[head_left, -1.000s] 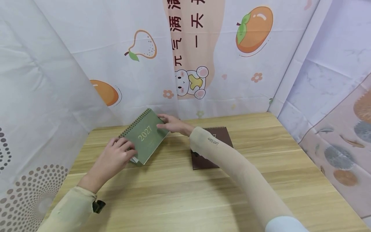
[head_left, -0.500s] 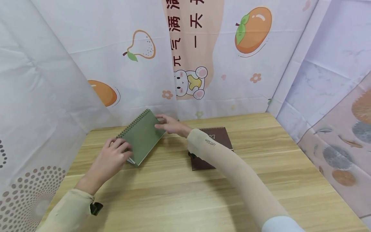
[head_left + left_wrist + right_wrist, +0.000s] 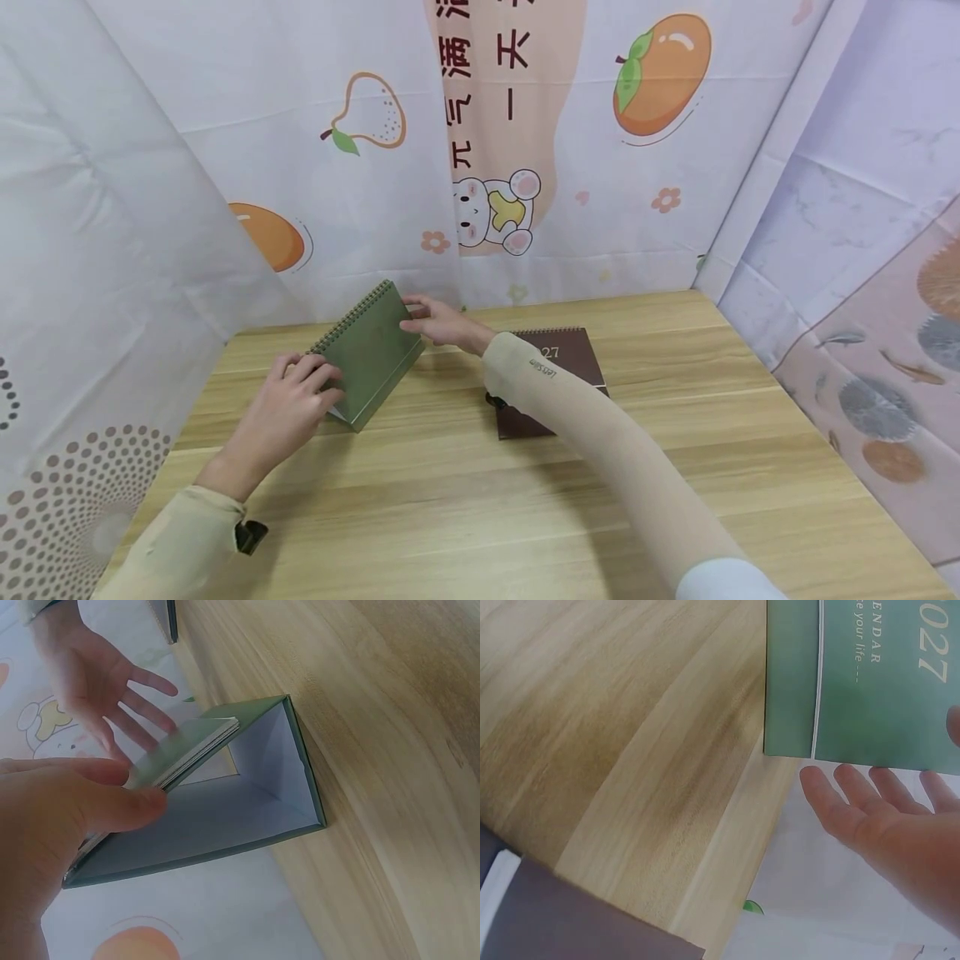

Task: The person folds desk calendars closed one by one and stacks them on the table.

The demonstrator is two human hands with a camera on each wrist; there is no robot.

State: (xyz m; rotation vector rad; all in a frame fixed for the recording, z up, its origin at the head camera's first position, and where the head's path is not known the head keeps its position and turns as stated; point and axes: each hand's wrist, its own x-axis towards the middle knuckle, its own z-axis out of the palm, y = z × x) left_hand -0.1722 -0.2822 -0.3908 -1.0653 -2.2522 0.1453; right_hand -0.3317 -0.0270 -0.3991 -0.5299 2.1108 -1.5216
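Observation:
A green spiral-bound desk calendar [image 3: 375, 350] marked 2027 stands like a tent at the back left of the table. In the left wrist view, my left hand [image 3: 52, 817] pinches its stack of pages [image 3: 199, 750] between thumb and fingers, over the pale hollow stand [image 3: 262, 780]. My right hand [image 3: 446, 323] is at the calendar's other end, its fingers nearly straight and spread. The right wrist view has these fingertips [image 3: 817, 784] beside the green edge; whether they touch it I cannot tell. A dark brown 2027 calendar [image 3: 566, 358] stands to the right, partly behind my right forearm.
The wooden table [image 3: 450, 500] reaches toward me in front of both calendars. Printed cloth [image 3: 585, 275] hangs close behind the table's back edge, with more cloth at both sides. A dark clip-like piece [image 3: 251, 536] sits at my left sleeve.
The green calendar's front cover has come back toward its stand, and the stand's lower strip now shows below it. Both hands stay almost where they were, at the calendar's two ends.

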